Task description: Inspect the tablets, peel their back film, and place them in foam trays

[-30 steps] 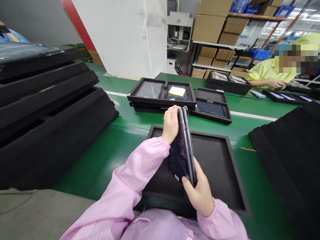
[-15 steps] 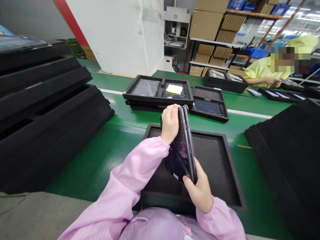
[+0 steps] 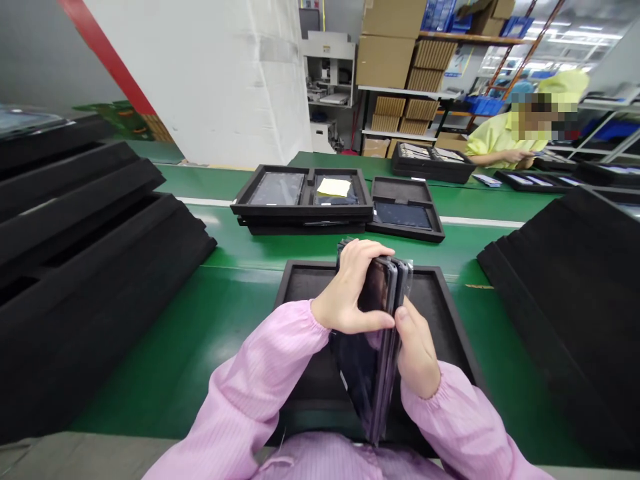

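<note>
My left hand (image 3: 356, 288) wraps over the upper edge of a stack of dark tablets (image 3: 361, 367), with its thumb across the near edges. Lower on the right side, my right hand (image 3: 419, 347) grips the same stack. The tablets stand on edge, pressed together, and clear film sticks out at their top corner. A small white label shows on the left face. Below them lies a shallow black foam tray (image 3: 311, 283), partly hidden by my arms and the stack.
Beyond are stacked foam trays (image 3: 305, 210) holding tablets and a yellow note, beside another tray (image 3: 404, 233) with one tablet. Tall piles of black foam trays (image 3: 125, 313) flank me on the green bench (image 3: 225, 333). A co-worker in yellow (image 3: 500, 143) handles something at far right.
The tablet stack has turned more upright and come lower, toward me. My left hand has brought its thumb across the edges, and my right hand has shifted up along the side.
</note>
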`<state>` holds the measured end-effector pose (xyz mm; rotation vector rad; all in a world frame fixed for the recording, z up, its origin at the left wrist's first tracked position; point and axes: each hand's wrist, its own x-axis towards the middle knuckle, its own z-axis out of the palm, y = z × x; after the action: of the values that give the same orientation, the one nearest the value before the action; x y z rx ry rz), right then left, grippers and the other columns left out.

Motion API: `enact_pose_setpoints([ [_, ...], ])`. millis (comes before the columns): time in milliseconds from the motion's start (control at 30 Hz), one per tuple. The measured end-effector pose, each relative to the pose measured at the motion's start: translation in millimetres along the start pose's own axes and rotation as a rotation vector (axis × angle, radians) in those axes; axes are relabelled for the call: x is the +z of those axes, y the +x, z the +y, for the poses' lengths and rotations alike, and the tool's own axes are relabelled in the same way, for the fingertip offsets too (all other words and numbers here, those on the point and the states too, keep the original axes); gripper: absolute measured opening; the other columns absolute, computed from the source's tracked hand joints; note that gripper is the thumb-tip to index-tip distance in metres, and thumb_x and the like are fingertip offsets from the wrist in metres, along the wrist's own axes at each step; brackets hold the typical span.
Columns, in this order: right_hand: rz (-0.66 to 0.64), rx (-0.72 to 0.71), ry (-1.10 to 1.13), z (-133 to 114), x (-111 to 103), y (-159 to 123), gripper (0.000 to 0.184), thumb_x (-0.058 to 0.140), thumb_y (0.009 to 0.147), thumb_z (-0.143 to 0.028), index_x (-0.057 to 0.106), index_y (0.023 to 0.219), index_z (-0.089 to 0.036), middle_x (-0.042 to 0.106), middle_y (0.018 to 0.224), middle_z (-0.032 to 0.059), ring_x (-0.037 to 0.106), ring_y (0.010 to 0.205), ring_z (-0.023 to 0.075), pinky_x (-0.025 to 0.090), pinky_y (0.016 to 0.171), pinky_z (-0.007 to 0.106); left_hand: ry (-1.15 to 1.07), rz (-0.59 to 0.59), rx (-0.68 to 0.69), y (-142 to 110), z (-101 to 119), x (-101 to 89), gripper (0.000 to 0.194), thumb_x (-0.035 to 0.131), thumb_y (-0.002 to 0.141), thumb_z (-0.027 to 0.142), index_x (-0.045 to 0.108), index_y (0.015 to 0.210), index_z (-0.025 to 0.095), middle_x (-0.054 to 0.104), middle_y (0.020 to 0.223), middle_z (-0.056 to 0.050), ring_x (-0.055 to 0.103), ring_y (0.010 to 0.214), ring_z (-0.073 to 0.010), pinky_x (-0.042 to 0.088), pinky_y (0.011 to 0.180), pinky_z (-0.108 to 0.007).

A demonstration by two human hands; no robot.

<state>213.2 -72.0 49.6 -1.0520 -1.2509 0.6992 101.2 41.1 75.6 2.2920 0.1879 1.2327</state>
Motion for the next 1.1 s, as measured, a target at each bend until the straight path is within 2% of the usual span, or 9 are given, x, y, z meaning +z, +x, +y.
enact_pose_setpoints([
  [133, -0.024, 0.012, 0.112, -3, 1, -1, 0.045, 0.045, 0.100, -0.045, 0.058, 0.137, -0.025, 0.062, 0.135, 0.0057, 0.055, 0.128, 0.0312, 0.043, 0.110, 0.046, 0.095, -0.129, -0.041, -3, 7, -5.8, 0.079, 0.059, 0.073, 0.067, 0.034, 0.130, 0.019, 0.045, 0.122, -0.014, 0.042, 0.124, -0.0370, 0.017, 0.113, -0.060],
  [267, -0.029, 0.003, 0.156, -10, 1, 1, 0.041, 0.050, 0.097, -0.042, 0.063, 0.132, -0.026, 0.065, 0.131, 0.0045, 0.057, 0.125, 0.0316, 0.044, 0.108, 0.047, 0.088, -0.150, -0.109, -6, 12, -5.0, 0.072, 0.058, 0.071, 0.053, 0.031, 0.129, 0.020, 0.042, 0.121, -0.013, 0.040, 0.124, -0.0358, 0.011, 0.114, -0.061],
  [367, -0.045, 0.003, 0.153, -12, 1, 3, 0.041, 0.050, 0.098, -0.041, 0.062, 0.133, -0.026, 0.065, 0.131, 0.0050, 0.057, 0.124, 0.0313, 0.045, 0.107, 0.048, 0.035, -0.135, -0.110, -7, 10, -4.7, 0.070, 0.055, 0.074, 0.058, 0.032, 0.128, 0.020, 0.041, 0.120, -0.013, 0.040, 0.123, -0.0354, 0.012, 0.114, -0.060],
  [500, -0.097, -0.051, 0.156, -10, 0, 4, 0.041, 0.051, 0.098, -0.041, 0.058, 0.137, -0.032, 0.060, 0.138, 0.0011, 0.055, 0.128, 0.0282, 0.044, 0.109, 0.043, -0.019, -0.133, -0.109, -7, 6, -6.4, 0.072, 0.048, 0.077, 0.071, 0.034, 0.127, 0.020, 0.041, 0.118, -0.012, 0.039, 0.122, -0.0352, 0.016, 0.113, -0.059],
  [633, -0.106, -0.081, 0.125, -13, 0, 5, 0.040, 0.052, 0.098, -0.037, 0.056, 0.138, -0.036, 0.058, 0.140, -0.0011, 0.055, 0.128, 0.0248, 0.044, 0.108, 0.039, -0.058, -0.099, -0.096, -5, 6, -6.0, 0.069, 0.042, 0.081, 0.074, 0.035, 0.125, 0.021, 0.039, 0.118, -0.011, 0.040, 0.118, -0.0334, 0.020, 0.110, -0.058],
  [733, -0.048, -0.072, 0.107, -19, 2, 9, 0.038, 0.054, 0.096, -0.032, 0.061, 0.133, -0.032, 0.064, 0.134, 0.0015, 0.061, 0.121, 0.0243, 0.051, 0.102, 0.036, -0.091, -0.075, -0.098, -6, 6, -4.4, 0.068, 0.042, 0.081, 0.074, 0.036, 0.125, 0.022, 0.039, 0.117, -0.011, 0.040, 0.117, -0.0327, 0.022, 0.108, -0.057],
  [867, 0.071, -0.048, 0.066, -25, 4, 15, 0.030, 0.058, 0.090, -0.023, 0.074, 0.115, -0.026, 0.072, 0.119, 0.0036, 0.069, 0.108, 0.0248, 0.056, 0.093, 0.035, -0.115, -0.052, -0.093, -7, 8, -1.9, 0.065, 0.046, 0.080, 0.070, 0.038, 0.123, 0.023, 0.041, 0.115, -0.010, 0.041, 0.114, -0.0316, 0.024, 0.106, -0.053],
  [1000, 0.082, -0.001, 0.029, -32, 3, 21, 0.029, 0.062, 0.081, -0.020, 0.078, 0.104, -0.023, 0.075, 0.111, 0.0044, 0.071, 0.102, 0.0260, 0.059, 0.086, 0.035, -0.130, 0.002, -0.162, -7, 12, 0.3, 0.054, 0.037, 0.086, 0.067, 0.042, 0.116, 0.023, 0.045, 0.112, -0.009, 0.042, 0.110, -0.0298, 0.028, 0.103, -0.049],
  [1100, 0.074, 0.053, 0.027, -35, 2, 25, 0.028, 0.063, 0.077, -0.019, 0.079, 0.100, -0.022, 0.078, 0.099, 0.0031, 0.074, 0.090, 0.0245, 0.060, 0.081, 0.034, -0.145, 0.027, -0.203, -5, 15, -0.3, 0.054, 0.038, 0.084, 0.069, 0.042, 0.111, 0.022, 0.046, 0.108, -0.008, 0.044, 0.107, -0.0291, 0.031, 0.100, -0.047],
])
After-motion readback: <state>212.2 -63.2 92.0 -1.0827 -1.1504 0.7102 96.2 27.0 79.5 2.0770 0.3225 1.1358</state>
